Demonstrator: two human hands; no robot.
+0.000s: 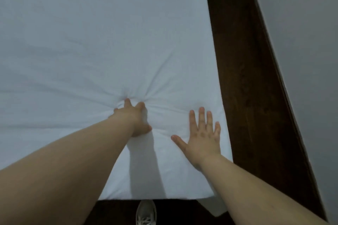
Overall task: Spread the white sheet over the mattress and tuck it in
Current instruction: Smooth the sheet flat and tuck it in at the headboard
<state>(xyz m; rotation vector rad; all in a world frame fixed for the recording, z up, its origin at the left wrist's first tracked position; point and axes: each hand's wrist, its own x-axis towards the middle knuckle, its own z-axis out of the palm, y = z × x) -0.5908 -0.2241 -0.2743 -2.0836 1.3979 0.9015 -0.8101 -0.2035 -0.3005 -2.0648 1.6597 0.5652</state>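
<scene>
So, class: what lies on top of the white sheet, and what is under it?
On the white sheet: the left hand gripping a bunch of fabric, the right hand flat. Whatever is beneath is wholly covered.

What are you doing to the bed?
A person is making the bed. The white sheet already lies over the mattress. The left hand presses into the sheet with curled fingers, bunching wrinkles around it. The right hand lies flat with spread fingers, near the edge by the dark wooden frame. A bit of sheet hangs down at the near right corner, so the tucking looks unfinished. A shoe shows below the bed's near edge.
</scene>
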